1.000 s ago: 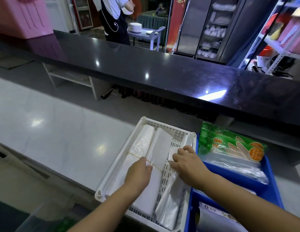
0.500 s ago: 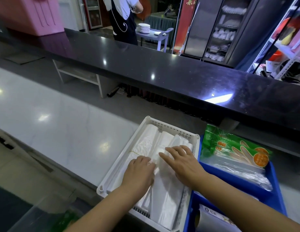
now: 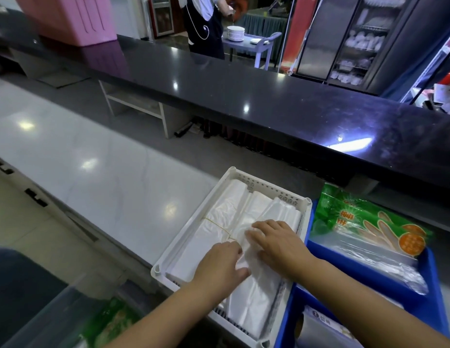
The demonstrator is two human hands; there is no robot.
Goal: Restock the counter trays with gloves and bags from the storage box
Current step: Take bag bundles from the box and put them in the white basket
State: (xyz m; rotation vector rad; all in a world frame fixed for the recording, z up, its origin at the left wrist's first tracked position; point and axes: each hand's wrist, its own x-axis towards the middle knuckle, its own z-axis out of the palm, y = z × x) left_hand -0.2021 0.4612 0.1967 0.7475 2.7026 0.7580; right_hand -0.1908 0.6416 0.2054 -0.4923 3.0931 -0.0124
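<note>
On the pale counter (image 3: 93,159), the blue tray (image 3: 344,267) is cut off at the frame's edge. Beside it, the white tray (image 3: 192,219) holds plastic bags (image 3: 219,212). A glove pack (image 3: 357,217) lies on the blue tray. The right hand (image 3: 279,243) presses the bags with fingers spread. The left hand (image 3: 220,262) pinches a fold, its fingertips hidden.

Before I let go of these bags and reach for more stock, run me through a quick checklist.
1. The loose bag stack lies inside the rim of the white tray: ok.
2. That stack lies flat: not ok, the film is wrinkled beneath the right hand.
3. The rubber band sits round the neighbouring banded bundle: ok.
4. The grip of the left hand is released: cannot tell, its fingertips are hidden.
5. The glove pack is in the blue tray: ok, top leaning past the far rim.
</note>
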